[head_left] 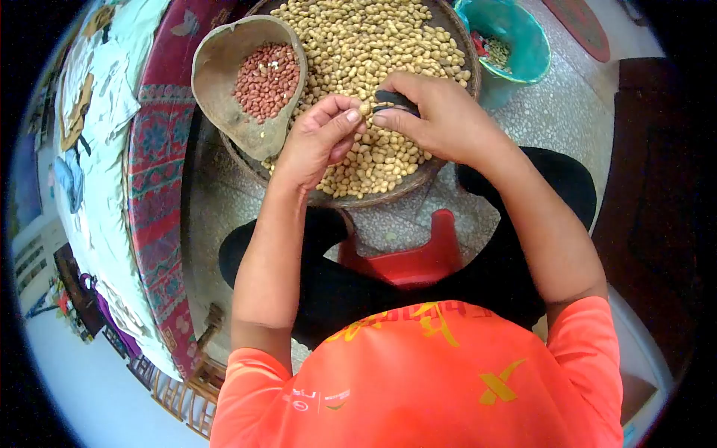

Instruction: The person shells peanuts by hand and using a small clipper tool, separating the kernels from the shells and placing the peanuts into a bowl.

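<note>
My left hand (321, 142) pinches a peanut in its shell (364, 109) between thumb and fingertips. Close beside it, my right hand (448, 119) is closed around a small black-handled tool (397, 100), its front end right by the peanut. The kind of tool I cannot tell. Both hands are over a wide round basket (373, 199) heaped with unshelled peanuts (373, 45). On the basket's left side rests a gourd-shaped scoop (213, 78) with red shelled peanut kernels (267, 82) in it.
A teal bucket (532, 48) with some shells and a red scrap inside stands right of the basket. Between my legs is a red plastic stool (418, 261). A bed with a patterned red cover (157, 179) and piled cloth runs along the left.
</note>
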{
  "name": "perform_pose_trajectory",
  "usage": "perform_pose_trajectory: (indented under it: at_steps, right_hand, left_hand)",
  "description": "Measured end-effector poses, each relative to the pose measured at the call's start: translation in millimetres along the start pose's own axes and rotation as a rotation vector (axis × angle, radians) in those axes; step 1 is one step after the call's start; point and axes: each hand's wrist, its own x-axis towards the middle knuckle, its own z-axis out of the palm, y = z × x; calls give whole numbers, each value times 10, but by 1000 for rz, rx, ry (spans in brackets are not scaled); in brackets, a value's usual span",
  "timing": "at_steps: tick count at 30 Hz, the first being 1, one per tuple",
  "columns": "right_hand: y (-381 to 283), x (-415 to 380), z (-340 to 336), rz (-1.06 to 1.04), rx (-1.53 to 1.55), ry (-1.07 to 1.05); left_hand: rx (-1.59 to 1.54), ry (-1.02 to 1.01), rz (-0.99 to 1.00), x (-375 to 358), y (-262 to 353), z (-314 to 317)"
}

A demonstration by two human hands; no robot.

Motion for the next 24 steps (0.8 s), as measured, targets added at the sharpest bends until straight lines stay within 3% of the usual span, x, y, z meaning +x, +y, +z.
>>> perform_pose_trajectory:
  at_steps: [8, 10, 13, 16, 19, 21, 24]
  right_hand:
    - [1, 20, 75, -87, 63, -3]
    - [25, 28, 122, -165, 51, 104]
    - [23, 36, 117, -203, 6, 103]
    - [31, 28, 131, -171, -2, 92]
    - [9, 37, 134, -101, 35, 84]
    - [13, 34, 142, -89, 63, 91]
    - [-2, 31, 137, -57, 110, 57]
  left_hand:
    - [-33, -82, -7, -63, 52, 37]
    - [-28, -80, -14, -78, 58, 41]
    - [-35, -106, -42, -94, 79, 51]
    - [7, -60, -68, -76, 25, 50]
    - [-86, -8, -50, -32, -17, 29]
    - [-326, -31, -30, -10, -16, 27]
    - [-365, -19, 26, -23, -3, 46]
